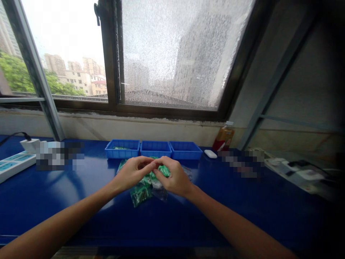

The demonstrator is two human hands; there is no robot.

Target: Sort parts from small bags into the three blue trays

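Observation:
My left hand (132, 173) and my right hand (174, 177) meet over the middle of a blue table (81, 212). Their fingertips pinch together on a clear plastic bag of small green parts (141, 192). The bag hangs and lies under both hands, partly hidden by them. More green parts show between my right fingers. Both hands have their fingers closed on the bag.
Three blue trays (155, 149) stand in a row just behind my hands, the left one holding some green parts. A white power strip (14, 163) lies at far left. An orange bottle (223, 139) and a small white object (210, 154) sit near the window wall.

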